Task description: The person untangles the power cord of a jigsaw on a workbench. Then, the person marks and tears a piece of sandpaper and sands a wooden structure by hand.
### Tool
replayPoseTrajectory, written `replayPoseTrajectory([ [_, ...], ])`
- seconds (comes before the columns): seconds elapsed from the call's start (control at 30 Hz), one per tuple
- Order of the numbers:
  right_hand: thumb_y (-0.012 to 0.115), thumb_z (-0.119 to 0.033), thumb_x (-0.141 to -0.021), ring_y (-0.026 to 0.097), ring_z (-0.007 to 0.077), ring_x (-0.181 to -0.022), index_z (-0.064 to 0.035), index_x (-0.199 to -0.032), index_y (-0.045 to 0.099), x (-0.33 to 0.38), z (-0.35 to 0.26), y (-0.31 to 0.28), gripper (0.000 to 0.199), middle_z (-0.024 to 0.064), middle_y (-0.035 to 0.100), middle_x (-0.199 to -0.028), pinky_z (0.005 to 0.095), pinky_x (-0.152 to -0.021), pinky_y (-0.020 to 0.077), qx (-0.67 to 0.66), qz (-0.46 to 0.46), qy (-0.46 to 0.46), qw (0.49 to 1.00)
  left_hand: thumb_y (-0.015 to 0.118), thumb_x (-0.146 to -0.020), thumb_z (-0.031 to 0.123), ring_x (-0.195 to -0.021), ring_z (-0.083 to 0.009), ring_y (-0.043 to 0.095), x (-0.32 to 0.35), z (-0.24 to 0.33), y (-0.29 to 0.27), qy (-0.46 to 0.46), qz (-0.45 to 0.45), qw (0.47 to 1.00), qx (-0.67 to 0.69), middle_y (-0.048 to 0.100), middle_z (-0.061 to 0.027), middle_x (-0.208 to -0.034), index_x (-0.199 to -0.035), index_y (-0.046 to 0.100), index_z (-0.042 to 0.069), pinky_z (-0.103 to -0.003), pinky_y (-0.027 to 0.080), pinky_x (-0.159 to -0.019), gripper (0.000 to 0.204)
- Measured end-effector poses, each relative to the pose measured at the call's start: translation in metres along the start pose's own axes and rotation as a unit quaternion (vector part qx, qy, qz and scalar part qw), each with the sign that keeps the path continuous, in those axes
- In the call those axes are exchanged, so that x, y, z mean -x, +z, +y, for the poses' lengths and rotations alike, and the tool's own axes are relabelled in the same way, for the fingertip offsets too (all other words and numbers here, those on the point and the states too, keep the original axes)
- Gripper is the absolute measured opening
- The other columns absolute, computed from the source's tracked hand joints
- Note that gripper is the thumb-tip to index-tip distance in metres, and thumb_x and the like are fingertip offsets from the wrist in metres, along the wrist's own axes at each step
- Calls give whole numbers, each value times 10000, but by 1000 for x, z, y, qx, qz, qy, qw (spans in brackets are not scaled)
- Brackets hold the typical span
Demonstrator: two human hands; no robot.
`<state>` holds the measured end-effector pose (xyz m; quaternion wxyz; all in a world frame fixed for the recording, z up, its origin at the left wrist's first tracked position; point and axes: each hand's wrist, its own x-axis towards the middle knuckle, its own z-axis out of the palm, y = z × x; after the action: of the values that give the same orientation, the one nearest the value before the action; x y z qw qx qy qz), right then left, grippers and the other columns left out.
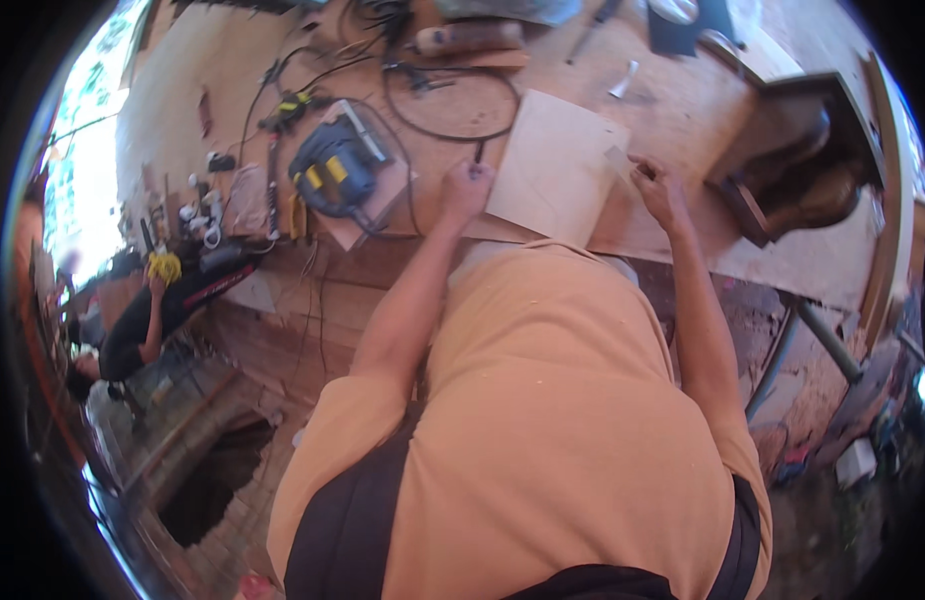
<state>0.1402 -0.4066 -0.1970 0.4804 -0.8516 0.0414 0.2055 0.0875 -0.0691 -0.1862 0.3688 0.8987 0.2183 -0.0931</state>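
A pale plywood panel (557, 165) lies tilted on the wooden workbench (672, 110). My left hand (467, 187) rests at the panel's left edge, fingers closed around a dark pencil-like tool that points up. My right hand (658, 190) grips a small light wood piece (619, 160) at the panel's right edge. My orange shirt hides the bench's near edge below the panel.
A blue and yellow jigsaw (334, 168) sits on a board left of my left hand, with black cables (447, 100) looping behind it. A dark wooden box (797, 160) stands at the right. Another person (132, 330) crouches at lower left near a hole (217, 480) in the floor.
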Motion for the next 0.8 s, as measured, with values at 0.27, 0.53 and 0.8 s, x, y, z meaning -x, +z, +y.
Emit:
replayPoseTrajectory([
  [0.27,621,-71,-793,633,288,-787,-32,-952,654,-9,-49,52,167,155,649,-850,362,-728,497,75,-31,-88,993,680,-768,221,-695,-257,662,11,-5,-11,-10,-43,996,77,666,-154,-737,-802,649,4,-354,506,-643,221],
  [0.53,632,-114,-790,585,344,-810,-56,-954,637,-2,-54,69,174,158,577,-883,427,-713,480,215,27,-158,963,639,-803,232,-685,-255,658,8,-20,-18,-51,-45,994,80,662,-162,-728,-814,639,-13,-355,504,-652,244],
  [0.8,625,-117,-779,554,342,-814,-46,-884,636,-3,-56,71,127,161,571,-854,432,-732,464,258,74,-218,938,543,-904,228,-493,-114,549,-1,1,-31,-188,-103,949,231,603,-46,-635,-814,613,40,-288,428,-424,220],
])
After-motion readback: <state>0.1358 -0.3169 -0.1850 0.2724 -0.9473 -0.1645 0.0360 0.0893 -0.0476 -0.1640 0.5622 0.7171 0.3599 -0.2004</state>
